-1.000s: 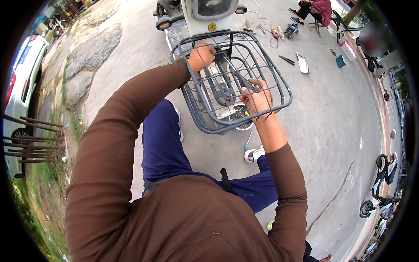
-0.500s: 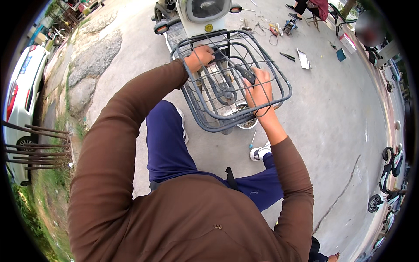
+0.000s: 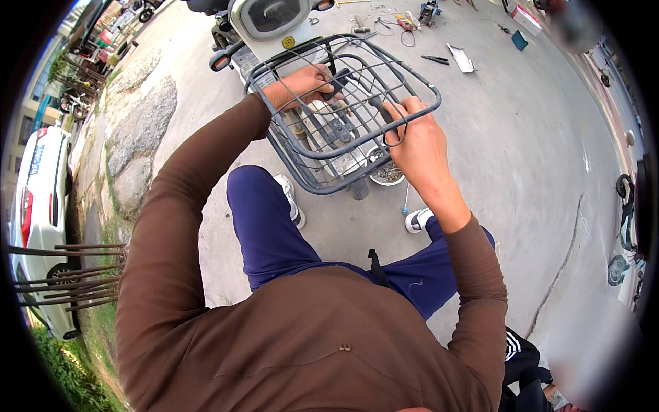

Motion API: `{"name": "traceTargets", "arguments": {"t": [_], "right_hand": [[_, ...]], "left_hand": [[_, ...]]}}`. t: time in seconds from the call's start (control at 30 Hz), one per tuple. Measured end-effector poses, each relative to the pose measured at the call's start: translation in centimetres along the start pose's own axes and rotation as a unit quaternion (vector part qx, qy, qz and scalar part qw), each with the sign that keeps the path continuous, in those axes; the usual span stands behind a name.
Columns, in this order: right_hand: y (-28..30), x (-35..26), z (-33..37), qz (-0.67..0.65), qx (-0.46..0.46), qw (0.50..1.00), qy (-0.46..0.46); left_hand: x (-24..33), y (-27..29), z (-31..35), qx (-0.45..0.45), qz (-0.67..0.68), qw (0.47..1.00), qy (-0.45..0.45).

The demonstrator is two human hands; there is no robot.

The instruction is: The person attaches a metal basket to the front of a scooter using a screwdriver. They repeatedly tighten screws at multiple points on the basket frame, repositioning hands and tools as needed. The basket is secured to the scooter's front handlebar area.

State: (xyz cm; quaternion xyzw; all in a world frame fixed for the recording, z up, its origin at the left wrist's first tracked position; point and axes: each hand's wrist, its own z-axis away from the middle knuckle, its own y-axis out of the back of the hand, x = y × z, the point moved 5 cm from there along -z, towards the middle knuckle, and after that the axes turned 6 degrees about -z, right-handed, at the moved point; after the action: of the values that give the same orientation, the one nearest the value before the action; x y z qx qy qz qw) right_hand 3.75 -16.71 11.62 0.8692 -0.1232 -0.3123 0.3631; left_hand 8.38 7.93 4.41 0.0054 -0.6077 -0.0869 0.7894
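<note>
A grey wire basket is mounted on the front of a light-coloured scooter. My left hand reaches in at the basket's left side, fingers closed on a black block-like piece by the wires. At the right side, my right hand is curled round a slim dark-handled tool, whose far end points toward the black piece. A thin dark loop hangs by the right fingers. The tool's kind and its tip are hard to make out behind the wires.
Below the basket stands a white bowl of small parts, with a screwdriver nearby. Pliers, a white sheet and several tools lie beyond. A white car is at left; another person is at lower right.
My right hand has drawn back toward the basket's right rim, with the tool still in it. The left hand stays at the black piece. The whole view has shifted, moving the scooter up and left.
</note>
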Motion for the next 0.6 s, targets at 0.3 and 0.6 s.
{"name": "traceTargets", "arguments": {"t": [0.3,0.6], "right_hand": [[7.5,-1.3,13.2,-0.206,0.074,0.947,-0.234],[9.1,1.0,28.9,-0.676,0.096,0.589,-0.431]], "left_hand": [[5.4,-12.6,4.6,-0.161,0.075,0.984,0.006],[0.6,-19.0,7.8,-0.114,0.533,0.832,0.104]]}}
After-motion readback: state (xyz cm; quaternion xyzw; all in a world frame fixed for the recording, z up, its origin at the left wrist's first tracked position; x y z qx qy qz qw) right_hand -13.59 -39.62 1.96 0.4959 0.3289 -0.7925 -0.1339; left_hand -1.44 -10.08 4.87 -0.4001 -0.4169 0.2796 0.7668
